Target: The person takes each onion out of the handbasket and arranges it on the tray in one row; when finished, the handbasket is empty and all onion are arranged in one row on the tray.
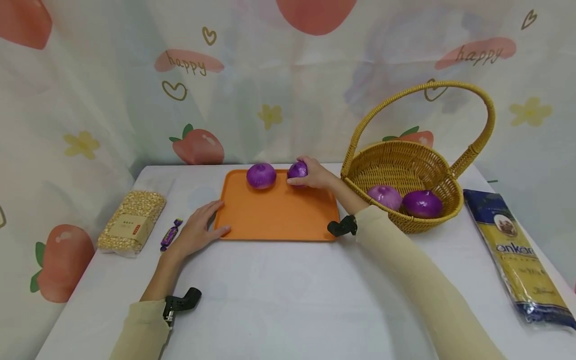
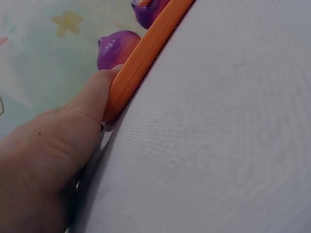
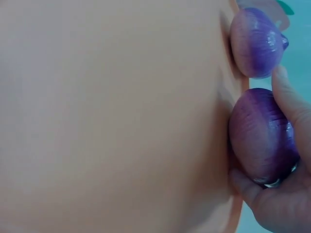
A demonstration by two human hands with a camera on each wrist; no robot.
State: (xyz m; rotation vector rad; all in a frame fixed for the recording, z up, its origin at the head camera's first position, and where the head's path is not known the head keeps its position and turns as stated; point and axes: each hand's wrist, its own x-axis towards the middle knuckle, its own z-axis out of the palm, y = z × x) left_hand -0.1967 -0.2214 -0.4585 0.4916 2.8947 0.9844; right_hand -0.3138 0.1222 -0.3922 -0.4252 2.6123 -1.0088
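My right hand [image 1: 316, 176] grips a purple onion [image 3: 262, 138] at the back right of the orange tray [image 1: 274, 215], with fingers and thumb around it. Another purple onion [image 1: 261, 176] sits to its left on the tray's back part. My left hand [image 1: 200, 230] holds the tray's left edge near the front corner. In the left wrist view its thumb [image 2: 92, 97] lies over the rim, and most of the other fingers are hidden. Two more purple onions, one paler [image 1: 384, 196] and one darker [image 1: 423, 204], lie in the yellow wicker basket [image 1: 391, 160].
The basket's tall arched handle [image 1: 418, 86] rises beside my right forearm. A bag of yellow grains [image 1: 132, 220] and a purple wrapped candy [image 1: 171, 235] lie to the left. At the right edge lies a blue and gold pasta packet [image 1: 517, 255]. A patterned curtain hangs behind the table.
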